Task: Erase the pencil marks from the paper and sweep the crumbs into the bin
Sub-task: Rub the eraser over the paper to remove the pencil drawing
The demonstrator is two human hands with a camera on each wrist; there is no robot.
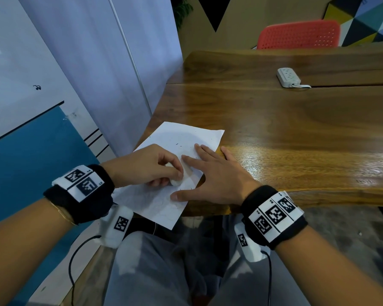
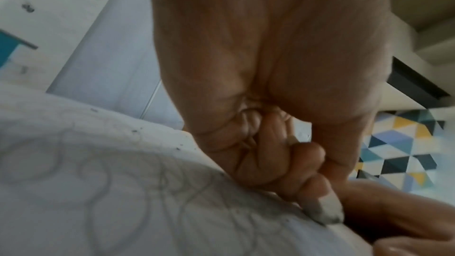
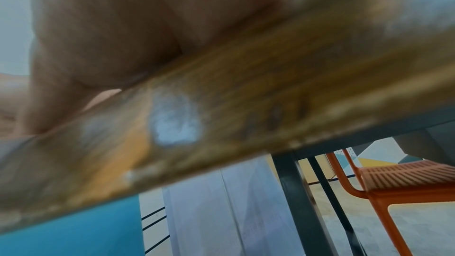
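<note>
At the near corner of the wooden table [image 1: 285, 133] lies a white sheet of paper [image 1: 179, 138], its lower end hanging past the edge. Left hand [image 1: 146, 165] curls round a small white eraser [image 2: 325, 212], tip pressed to the sheet among faint looping pencil lines [image 2: 103, 178]. Right hand [image 1: 212, 175] lies flat, fingers spread, pinning the paper, little finger on bare wood. Dark crumbs [image 1: 177, 144] dot the upper part of the sheet. A white power strip [image 1: 289, 77] sits far off; a red chair [image 1: 301, 35] stands beyond.
</note>
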